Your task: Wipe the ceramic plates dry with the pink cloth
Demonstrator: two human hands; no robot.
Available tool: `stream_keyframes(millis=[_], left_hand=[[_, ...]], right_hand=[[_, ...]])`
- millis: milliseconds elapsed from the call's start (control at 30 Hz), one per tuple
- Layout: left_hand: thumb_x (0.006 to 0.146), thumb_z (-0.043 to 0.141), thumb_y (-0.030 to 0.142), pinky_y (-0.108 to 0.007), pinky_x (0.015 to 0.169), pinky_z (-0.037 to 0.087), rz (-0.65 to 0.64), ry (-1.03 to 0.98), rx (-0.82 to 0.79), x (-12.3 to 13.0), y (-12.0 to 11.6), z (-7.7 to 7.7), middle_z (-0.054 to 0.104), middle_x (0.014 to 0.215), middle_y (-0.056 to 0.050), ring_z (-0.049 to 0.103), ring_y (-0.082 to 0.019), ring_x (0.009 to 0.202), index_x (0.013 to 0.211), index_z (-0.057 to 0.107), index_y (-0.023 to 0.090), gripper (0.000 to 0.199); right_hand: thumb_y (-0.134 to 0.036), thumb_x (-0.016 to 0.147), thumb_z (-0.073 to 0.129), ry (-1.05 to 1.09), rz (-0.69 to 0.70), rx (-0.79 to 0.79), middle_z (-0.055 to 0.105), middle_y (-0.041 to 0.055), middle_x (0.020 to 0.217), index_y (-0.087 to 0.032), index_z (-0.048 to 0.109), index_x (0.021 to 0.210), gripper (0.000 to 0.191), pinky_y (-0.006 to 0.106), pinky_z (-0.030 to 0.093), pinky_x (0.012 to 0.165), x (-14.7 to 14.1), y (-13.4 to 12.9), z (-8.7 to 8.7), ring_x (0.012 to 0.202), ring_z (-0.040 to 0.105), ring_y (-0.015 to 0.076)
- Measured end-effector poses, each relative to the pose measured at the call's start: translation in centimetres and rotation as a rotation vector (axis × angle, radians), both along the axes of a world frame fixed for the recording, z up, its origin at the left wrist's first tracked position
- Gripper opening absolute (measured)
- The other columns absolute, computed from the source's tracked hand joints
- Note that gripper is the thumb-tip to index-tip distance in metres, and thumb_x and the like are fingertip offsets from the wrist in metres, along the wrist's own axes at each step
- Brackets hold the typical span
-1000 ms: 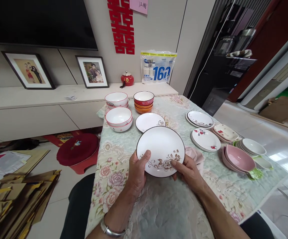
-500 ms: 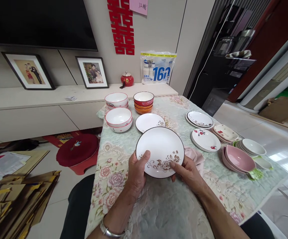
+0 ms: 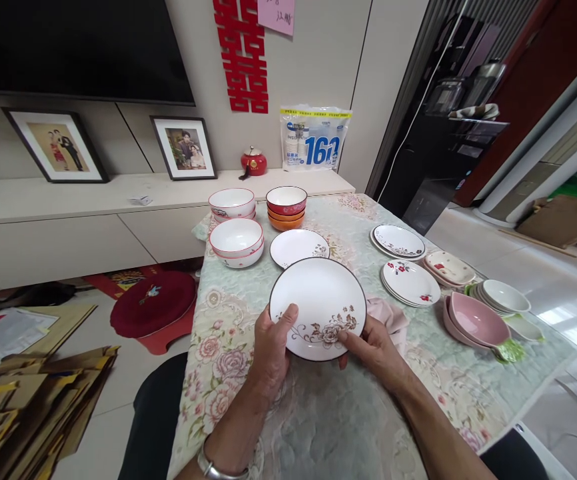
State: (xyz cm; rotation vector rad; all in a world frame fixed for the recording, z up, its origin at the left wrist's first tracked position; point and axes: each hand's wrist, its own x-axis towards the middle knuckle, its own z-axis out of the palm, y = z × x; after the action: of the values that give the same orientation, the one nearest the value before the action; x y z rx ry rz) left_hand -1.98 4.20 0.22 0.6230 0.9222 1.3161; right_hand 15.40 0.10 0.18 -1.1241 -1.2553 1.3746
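Between my two hands a white plate (image 3: 318,293) with a dark rim and a brown flower print is held up, tilted toward me. My left hand (image 3: 274,340) grips its lower left edge, thumb on the face. On the lower right edge, my right hand (image 3: 373,347) is closed with its thumb over the printed flower. Behind it another white plate (image 3: 293,247) lies on the table, partly covered by the held one. A pinkish cloth (image 3: 391,319) lies crumpled beside my right hand.
White bowls (image 3: 237,240) with red rims and a red-and-orange bowl stack (image 3: 287,207) stand at the back left. Stacked plates (image 3: 411,283), pink bowls (image 3: 477,320) and small pale bowls (image 3: 506,295) are on the right. A red stool (image 3: 156,303) stands left of the table.
Almost nothing differs. The view has shifted slightly, and both hands keep the same grip on the plate.
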Motion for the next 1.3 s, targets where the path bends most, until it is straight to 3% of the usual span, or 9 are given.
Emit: stream_keyframes(millis=[400, 933, 1300], left_hand=[[0.060, 0.082, 0.039, -0.040, 0.073, 0.055, 0.021, -0.003, -0.036, 0.04, 0.02, 0.24, 0.075, 0.082, -0.010, 0.070, -0.028, 0.075, 0.099, 0.067, 0.011, 0.050], [0.065, 0.079, 0.037, -0.040, 0.075, 0.054, 0.008, 0.008, -0.008, -0.04, 0.05, 0.04, 0.075, 0.081, -0.008, 0.070, -0.027, 0.078, 0.100, 0.067, 0.012, 0.045], [0.064, 0.079, 0.036, -0.038, 0.071, 0.055, 0.015, 0.005, -0.026, 0.06, 0.08, 0.02, 0.075, 0.080, -0.009, 0.070, -0.026, 0.074, 0.103, 0.064, 0.011, 0.049]], right_hand=[[-0.045, 0.082, 0.067, -0.020, -0.010, -0.004, 0.070, 0.0046, 0.076, -0.014, 0.062, 0.104, 0.039, 0.024, 0.051, 0.047, -0.04, 0.10, 0.11, 0.050, 0.061, 0.0125], [-0.043, 0.085, 0.065, -0.027, 0.025, 0.026, 0.070, 0.0061, 0.082, -0.013, 0.062, 0.102, 0.035, 0.025, 0.052, 0.048, -0.04, 0.18, 0.26, 0.050, 0.060, 0.0116], [-0.041, 0.086, 0.064, -0.035, 0.030, 0.029, 0.069, 0.0051, 0.076, -0.012, 0.065, 0.097, 0.031, 0.022, 0.050, 0.049, -0.08, 0.22, 0.26, 0.051, 0.060, 0.0112]])
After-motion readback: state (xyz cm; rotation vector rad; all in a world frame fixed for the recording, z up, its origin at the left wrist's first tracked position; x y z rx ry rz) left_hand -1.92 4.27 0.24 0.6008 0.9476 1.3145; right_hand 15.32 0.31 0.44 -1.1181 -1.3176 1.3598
